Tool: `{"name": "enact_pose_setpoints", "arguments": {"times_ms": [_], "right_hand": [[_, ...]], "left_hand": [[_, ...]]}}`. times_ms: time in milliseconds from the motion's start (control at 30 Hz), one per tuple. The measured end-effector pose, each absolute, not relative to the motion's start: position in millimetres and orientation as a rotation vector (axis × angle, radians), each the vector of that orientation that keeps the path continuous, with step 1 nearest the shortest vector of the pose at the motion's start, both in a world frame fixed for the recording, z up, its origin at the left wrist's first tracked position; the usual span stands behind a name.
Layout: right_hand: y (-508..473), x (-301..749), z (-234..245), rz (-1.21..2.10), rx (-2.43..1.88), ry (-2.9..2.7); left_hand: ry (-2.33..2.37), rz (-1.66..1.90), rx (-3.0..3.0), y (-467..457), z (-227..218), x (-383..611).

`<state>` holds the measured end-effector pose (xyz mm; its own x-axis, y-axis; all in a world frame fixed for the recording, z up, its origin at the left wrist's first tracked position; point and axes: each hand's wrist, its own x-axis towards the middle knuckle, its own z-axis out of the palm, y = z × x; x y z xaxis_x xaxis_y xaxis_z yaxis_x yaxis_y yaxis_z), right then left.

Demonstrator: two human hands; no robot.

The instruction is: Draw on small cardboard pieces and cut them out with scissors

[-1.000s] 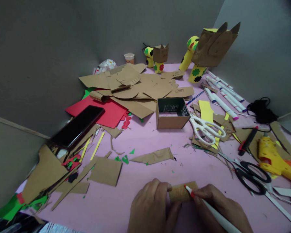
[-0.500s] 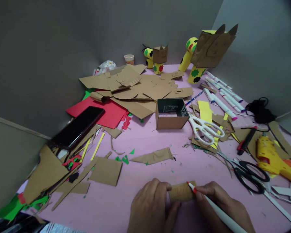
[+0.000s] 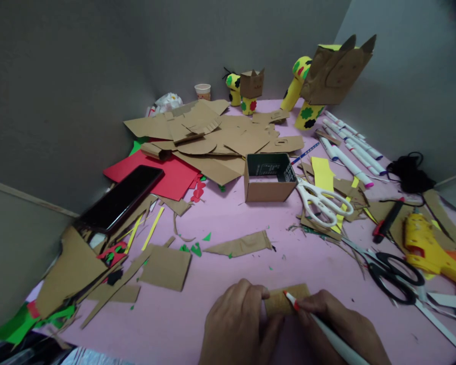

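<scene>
At the near edge, my left hand presses its closed fingers down on the left end of a small brown cardboard piece that lies on the pink table. My right hand grips a white marker with a red tip. The tip touches the cardboard piece near its middle. The two hands sit side by side with the piece between them.
An open cardboard box stands mid-table, white scissors to its right. Black scissors and a yellow glue gun lie at right. Markers, a phone, red paper, cardboard scraps and yellow spotted figures fill the back.
The marker tip has slid left across the cardboard piece, from its right end toward the middle. My left hand has stayed on the piece.
</scene>
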<state>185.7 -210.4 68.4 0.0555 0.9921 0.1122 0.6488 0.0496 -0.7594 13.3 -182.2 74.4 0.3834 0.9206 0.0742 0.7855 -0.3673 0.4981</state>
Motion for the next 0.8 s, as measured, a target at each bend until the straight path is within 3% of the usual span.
{"name": "enact_pose_setpoints", "arguments": {"times_ms": [800], "right_hand": [[-206.1,176.2,72.5,0.588,-1.572,-1.714]], "left_hand": [[1.481,0.512,2.222,-181.7,76.6,14.3]]}}
